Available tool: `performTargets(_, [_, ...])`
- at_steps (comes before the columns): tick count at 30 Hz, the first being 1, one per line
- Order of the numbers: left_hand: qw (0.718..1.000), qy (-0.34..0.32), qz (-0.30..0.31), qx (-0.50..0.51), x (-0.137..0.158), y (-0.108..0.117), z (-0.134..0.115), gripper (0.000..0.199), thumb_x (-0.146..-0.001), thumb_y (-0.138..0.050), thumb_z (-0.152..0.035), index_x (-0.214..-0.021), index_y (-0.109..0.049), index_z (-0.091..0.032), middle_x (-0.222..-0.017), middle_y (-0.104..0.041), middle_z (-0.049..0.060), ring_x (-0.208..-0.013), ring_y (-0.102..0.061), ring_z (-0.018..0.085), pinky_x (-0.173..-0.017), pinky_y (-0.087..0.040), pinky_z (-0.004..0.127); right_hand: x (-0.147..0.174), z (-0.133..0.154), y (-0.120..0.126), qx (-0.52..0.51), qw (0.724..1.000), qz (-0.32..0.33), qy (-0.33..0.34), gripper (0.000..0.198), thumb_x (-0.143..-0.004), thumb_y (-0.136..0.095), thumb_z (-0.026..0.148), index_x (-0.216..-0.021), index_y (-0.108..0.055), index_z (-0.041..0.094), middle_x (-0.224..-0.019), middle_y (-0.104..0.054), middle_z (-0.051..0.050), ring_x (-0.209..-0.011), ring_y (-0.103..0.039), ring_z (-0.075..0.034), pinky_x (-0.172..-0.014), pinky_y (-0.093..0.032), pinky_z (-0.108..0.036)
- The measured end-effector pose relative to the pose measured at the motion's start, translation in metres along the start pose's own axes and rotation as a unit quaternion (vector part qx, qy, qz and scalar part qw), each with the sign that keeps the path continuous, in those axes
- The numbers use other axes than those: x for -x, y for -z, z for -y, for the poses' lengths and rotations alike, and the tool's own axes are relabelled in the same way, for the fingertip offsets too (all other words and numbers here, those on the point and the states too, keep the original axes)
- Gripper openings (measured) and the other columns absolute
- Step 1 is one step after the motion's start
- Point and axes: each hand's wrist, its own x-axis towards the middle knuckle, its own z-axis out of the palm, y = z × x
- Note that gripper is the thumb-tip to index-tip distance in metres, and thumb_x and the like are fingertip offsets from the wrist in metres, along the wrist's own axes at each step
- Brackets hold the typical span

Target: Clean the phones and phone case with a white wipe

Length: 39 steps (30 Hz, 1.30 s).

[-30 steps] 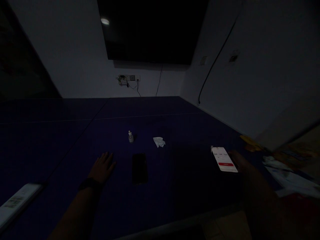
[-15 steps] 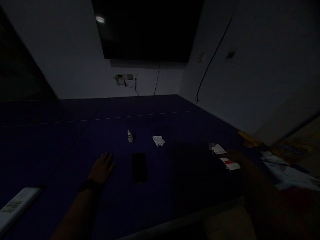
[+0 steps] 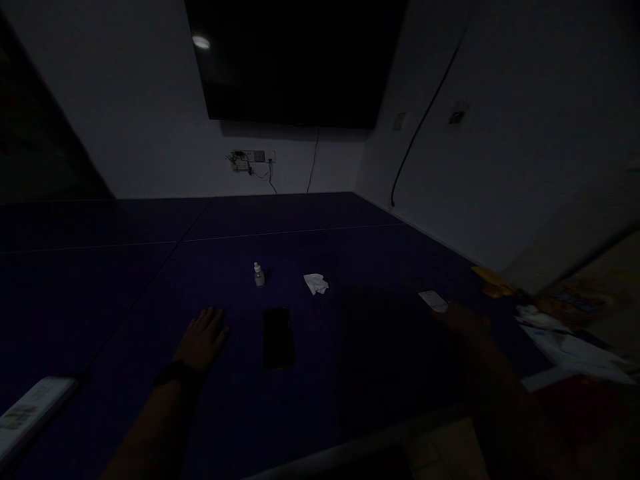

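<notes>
While the left hand [image 3: 201, 340] is resting palm-down on the purple bench [image 3: 225, 413], its fingers spreading slightly wide, the right hand [image 3: 464, 322] is covering the near end of a bright-screened phone [image 3: 432, 301]. Dimness is hiding the right fingers, so whether they are gripping the phone or only touching it I am unable to tell. Taking a dark phone [image 3: 279, 340] as the clock's centre, the left hand is lying at nine o'clock and the bright-screened phone is sitting between two and three. A small bottle [image 3: 259, 277] is standing upright at eleven o'clock, and a crumpled white tissue [image 3: 316, 284] is lying at one. Farther off, a long white object [image 3: 33, 413] is lying between eight and nine o'clock, papers [image 3: 565, 353] are spreading at three, and a large screen [image 3: 300, 60] is hanging on the wall [image 3: 160, 133] at twelve.
</notes>
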Motion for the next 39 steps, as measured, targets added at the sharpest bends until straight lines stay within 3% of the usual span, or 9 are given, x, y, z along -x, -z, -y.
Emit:
performTargets(3, [1.0, 0.003, 0.003, -0.002, 0.0, 0.003, -0.002, 0.06, -0.1, -0.034, -0.046, -0.151, -0.043, -0.015, -0.158, -0.039, 0.018, -0.147, -0.035, 0.035, -0.116, -0.03, 0.052, 0.021, 0.011, -0.021, 0.096, 0.992, -0.034, 0.069, 0.03, -0.055, -0.084, 0.024, -0.075, -0.061, 0.019, -0.115, -0.067, -0.019, -0.135, -0.043, -0.047, -0.108, -0.026, -0.072])
performTargets(5, [1.0, 0.005, 0.01, -0.006, 0.001, 0.005, -0.004, 0.061, -0.1, -0.032, -0.045, -0.151, -0.043, -0.014, -0.158, -0.038, 0.018, -0.147, -0.033, 0.035, -0.116, -0.03, 0.052, 0.036, 0.021, -0.045, 0.136, 0.981, -0.042, 0.132, 0.028, -0.061, -0.081, 0.025, -0.083, -0.065, 0.018, -0.118, -0.066, -0.019, -0.134, -0.044, -0.045, -0.11, -0.021, -0.072])
performTargets(12, [1.0, -0.002, 0.005, -0.001, 0.002, 0.007, -0.003, 0.061, -0.1, -0.033, -0.047, -0.152, -0.041, -0.016, -0.158, -0.039, 0.017, -0.147, -0.034, 0.035, -0.116, -0.03, 0.052, 0.089, 0.072, -0.155, 0.149, 0.928, 0.046, 0.339, 0.033, -0.08, -0.065, 0.026, -0.113, -0.068, 0.021, -0.123, -0.066, -0.011, -0.122, -0.055, -0.03, -0.108, -0.039, -0.047])
performTargets(16, [1.0, 0.003, 0.011, -0.001, 0.001, 0.006, -0.002, 0.062, -0.1, -0.032, -0.047, -0.151, -0.042, -0.013, -0.158, -0.039, 0.018, -0.147, -0.034, 0.035, -0.117, -0.03, 0.052, 0.116, 0.097, -0.204, 0.149, 0.899, 0.081, 0.404, 0.038, -0.083, -0.06, 0.025, -0.121, -0.066, 0.019, -0.13, -0.061, -0.013, -0.122, -0.054, -0.029, -0.105, -0.039, -0.043])
performTargets(19, [1.0, 0.001, 0.008, 0.002, 0.001, 0.006, -0.001, 0.062, -0.099, -0.034, -0.047, -0.151, -0.043, -0.013, -0.157, -0.04, 0.018, -0.148, -0.033, 0.034, -0.117, -0.03, 0.051, 0.133, 0.103, -0.227, 0.157, 0.888, 0.091, 0.423, 0.047, -0.086, -0.058, 0.026, -0.133, -0.059, 0.019, -0.144, -0.052, -0.015, -0.129, -0.047, -0.032, -0.107, -0.036, -0.047])
performTargets(23, [1.0, -0.003, 0.006, 0.003, 0.001, 0.004, 0.0, 0.062, -0.099, -0.034, -0.046, -0.152, -0.041, -0.015, -0.158, -0.039, 0.017, -0.148, -0.033, 0.034, -0.116, -0.032, 0.052, 0.149, 0.096, -0.239, 0.184, 0.871, 0.114, 0.44, 0.048, -0.088, -0.056, 0.026, -0.137, -0.057, 0.021, -0.152, -0.044, -0.015, -0.134, -0.042, -0.034, -0.107, -0.033, -0.05])
performTargets(28, [1.0, -0.005, 0.003, 0.0, 0.001, 0.002, 0.002, 0.06, -0.1, -0.035, -0.043, -0.152, -0.041, -0.015, -0.158, -0.038, 0.016, -0.148, -0.033, 0.034, -0.116, -0.032, 0.051, 0.154, 0.09, -0.237, 0.217, 0.851, 0.143, 0.457, 0.046, -0.092, -0.053, 0.026, -0.137, -0.058, 0.019, -0.148, -0.05, -0.016, -0.13, -0.046, -0.033, -0.107, -0.032, -0.048])
performTargets(39, [1.0, -0.006, 0.002, -0.015, 0.0, 0.002, 0.001, 0.059, -0.099, -0.035, -0.043, -0.15, -0.044, -0.013, -0.157, -0.04, 0.018, -0.146, -0.035, 0.035, -0.115, -0.032, 0.052, 0.15, 0.091, -0.239, 0.231, 0.86, 0.135, 0.435, 0.045, -0.091, -0.053, 0.025, -0.135, -0.059, 0.02, -0.138, -0.058, -0.013, -0.126, -0.049, -0.028, -0.103, -0.034, -0.041])
